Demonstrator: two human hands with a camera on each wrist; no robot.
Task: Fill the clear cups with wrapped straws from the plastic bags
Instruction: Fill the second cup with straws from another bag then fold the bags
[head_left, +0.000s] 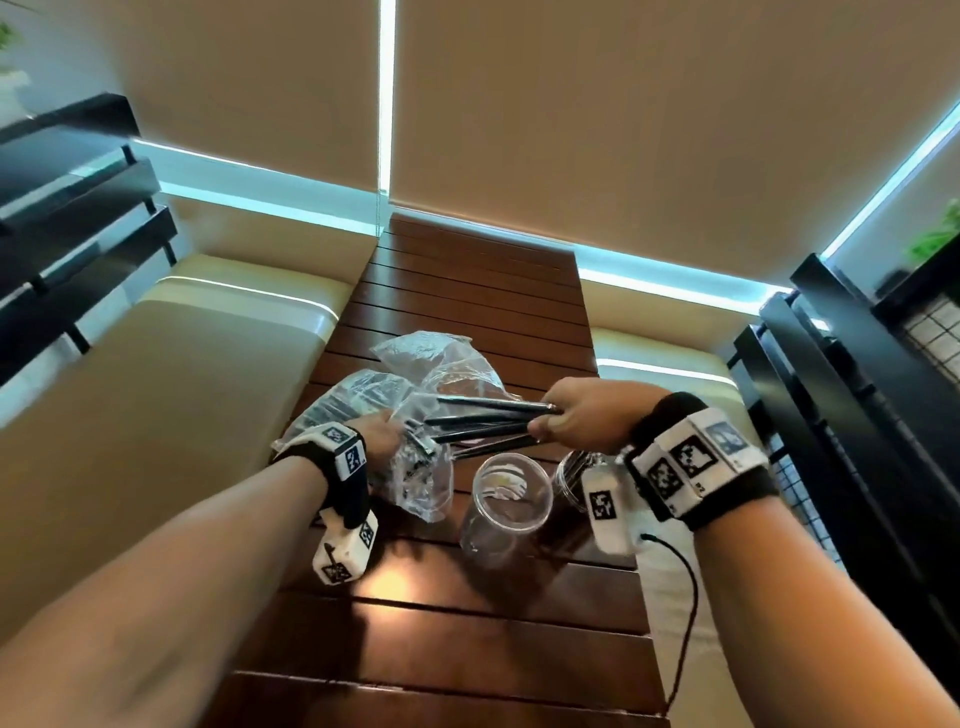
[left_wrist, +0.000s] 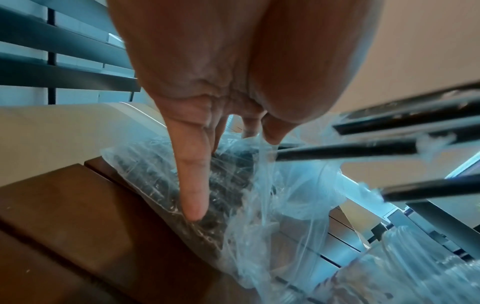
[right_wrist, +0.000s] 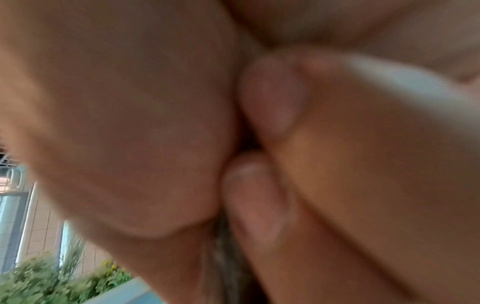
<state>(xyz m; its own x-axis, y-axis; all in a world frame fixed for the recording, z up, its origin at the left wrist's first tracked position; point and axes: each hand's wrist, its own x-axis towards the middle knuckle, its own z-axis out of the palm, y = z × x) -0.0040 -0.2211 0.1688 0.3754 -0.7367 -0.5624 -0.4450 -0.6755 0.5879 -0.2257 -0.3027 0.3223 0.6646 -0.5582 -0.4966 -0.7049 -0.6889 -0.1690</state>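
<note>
In the head view my right hand grips the ends of several black wrapped straws. Their far ends still lie inside the mouth of a clear plastic bag. My left hand holds that bag on the table. Close up, its thumb and fingers pinch the bag's film, the little finger lies straight on it, and the straws pass to the right. A clear cup stands just below the straws. The right wrist view shows only my curled fingers, blurred.
A second crumpled bag lies behind the first. Another clear cup is partly hidden by my right wrist unit. The slatted wooden table is narrow, with cream bench cushions on both sides and dark railings beyond.
</note>
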